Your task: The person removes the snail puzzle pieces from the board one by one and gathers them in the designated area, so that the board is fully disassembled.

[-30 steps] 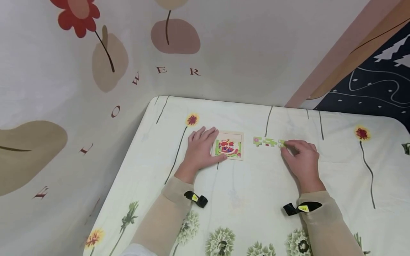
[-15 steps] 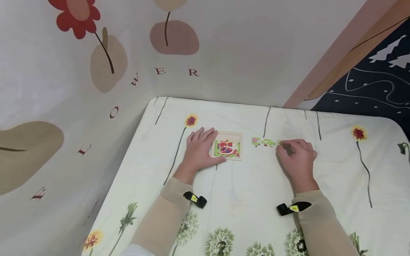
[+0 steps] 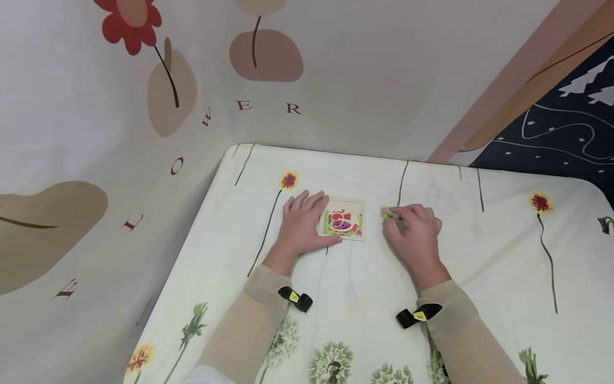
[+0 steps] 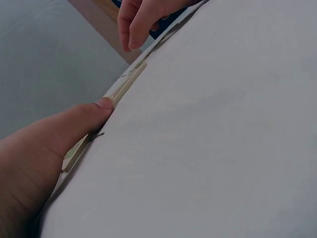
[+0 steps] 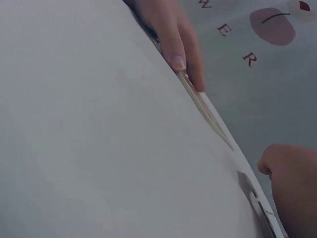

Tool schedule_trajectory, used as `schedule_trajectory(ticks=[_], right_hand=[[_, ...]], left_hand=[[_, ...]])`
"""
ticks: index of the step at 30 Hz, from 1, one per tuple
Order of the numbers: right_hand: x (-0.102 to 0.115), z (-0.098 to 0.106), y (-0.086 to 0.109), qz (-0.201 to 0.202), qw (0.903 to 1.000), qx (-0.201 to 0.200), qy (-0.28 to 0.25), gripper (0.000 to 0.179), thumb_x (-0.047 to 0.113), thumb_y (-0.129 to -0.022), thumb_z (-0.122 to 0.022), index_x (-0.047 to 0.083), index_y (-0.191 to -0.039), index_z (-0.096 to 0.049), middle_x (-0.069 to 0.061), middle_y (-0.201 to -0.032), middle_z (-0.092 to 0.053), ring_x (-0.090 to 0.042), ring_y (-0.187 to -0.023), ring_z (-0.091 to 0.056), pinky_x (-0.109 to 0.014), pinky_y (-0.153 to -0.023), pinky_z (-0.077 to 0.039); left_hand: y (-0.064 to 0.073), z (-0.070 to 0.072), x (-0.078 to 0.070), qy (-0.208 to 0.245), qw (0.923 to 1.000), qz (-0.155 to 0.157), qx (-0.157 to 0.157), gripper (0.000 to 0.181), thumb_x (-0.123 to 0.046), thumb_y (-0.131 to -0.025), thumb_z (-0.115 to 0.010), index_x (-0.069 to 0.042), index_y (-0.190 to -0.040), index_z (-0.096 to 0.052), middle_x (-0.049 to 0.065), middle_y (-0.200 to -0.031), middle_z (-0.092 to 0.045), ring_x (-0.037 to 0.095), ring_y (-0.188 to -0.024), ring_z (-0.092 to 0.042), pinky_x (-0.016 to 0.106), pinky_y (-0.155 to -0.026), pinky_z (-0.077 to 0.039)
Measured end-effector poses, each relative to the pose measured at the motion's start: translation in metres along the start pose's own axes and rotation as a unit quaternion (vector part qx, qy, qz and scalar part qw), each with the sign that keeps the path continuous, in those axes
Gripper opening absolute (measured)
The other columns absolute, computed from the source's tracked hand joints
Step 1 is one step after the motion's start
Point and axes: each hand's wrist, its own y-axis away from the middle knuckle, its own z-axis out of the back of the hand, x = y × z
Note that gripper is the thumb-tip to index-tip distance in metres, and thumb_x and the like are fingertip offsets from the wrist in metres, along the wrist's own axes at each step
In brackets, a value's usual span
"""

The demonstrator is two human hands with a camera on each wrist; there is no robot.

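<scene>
A small wooden jigsaw puzzle board lies on the cloth, its lower part filled with a red and green picture and its upper strip bare wood. My left hand rests along the board's left side with straight, spread fingers, its thumb on the near edge. Right of the board, a green puzzle piece with a pink flower lies flat. My right hand hovers just over the row of pieces, hiding most of it. Thumb and bent index finger are close together in the left wrist view, and no piece shows between them.
A white flower-printed cloth covers the table. Its far edge meets a wall hanging with printed flowers and letters. On the right stands a dark blue patterned panel. Black straps with cameras sit on both wrists.
My right hand has moved left along the row of pieces, from the right-hand piece towards the flower piece. The left hand and the board keep their places.
</scene>
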Motion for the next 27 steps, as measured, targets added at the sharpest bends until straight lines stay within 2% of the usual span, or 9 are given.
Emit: schedule_trajectory(ticks=[8, 18, 24, 27], right_hand=[[0.026, -0.025, 0.000, 0.035, 0.9982, 0.048, 0.006, 0.026, 0.023, -0.090, -0.081, 0.008, -0.112, -0.081, -0.011, -0.107, -0.068, -0.037, -0.104, -0.055, -0.060, -0.092, -0.033], [0.052, -0.059, -0.004, 0.081, 0.9941, 0.070, -0.012, 0.025, 0.029, -0.093, -0.080, 0.010, -0.109, -0.082, -0.005, -0.103, -0.065, -0.032, -0.101, -0.052, -0.058, -0.091, -0.034], [0.060, -0.067, -0.006, 0.081, 0.9931, 0.080, -0.026, 0.023, 0.026, -0.094, -0.080, 0.011, -0.110, -0.082, -0.003, -0.102, -0.065, -0.029, -0.098, -0.051, -0.063, -0.096, -0.035], [0.064, -0.069, -0.009, 0.081, 0.9926, 0.086, -0.030, 0.022, 0.026, -0.095, -0.080, 0.010, -0.111, -0.082, -0.003, -0.101, -0.066, -0.029, -0.096, -0.052, -0.059, -0.092, -0.039]], left_hand=[[0.000, 0.003, -0.001, -0.016, 0.9996, -0.009, 0.020, 0.109, -0.076, -0.083, -0.072, -0.017, -0.168, -0.037, 0.001, -0.174, -0.030, 0.031, -0.162, -0.014, 0.060, -0.126, -0.007], [0.001, -0.002, 0.003, -0.018, 0.9997, -0.008, 0.011, 0.109, -0.081, -0.083, -0.067, -0.018, -0.167, -0.039, 0.000, -0.174, -0.031, 0.032, -0.161, -0.016, 0.061, -0.126, -0.010], [0.000, -0.001, 0.001, -0.022, 0.9996, -0.013, 0.012, 0.108, -0.082, -0.085, -0.064, -0.018, -0.168, -0.038, 0.000, -0.174, -0.031, 0.032, -0.161, -0.015, 0.062, -0.126, -0.009], [0.000, 0.002, 0.001, -0.024, 0.9995, -0.016, 0.015, 0.109, -0.081, -0.085, -0.065, -0.017, -0.168, -0.036, 0.001, -0.174, -0.031, 0.032, -0.161, -0.015, 0.062, -0.125, -0.008]])
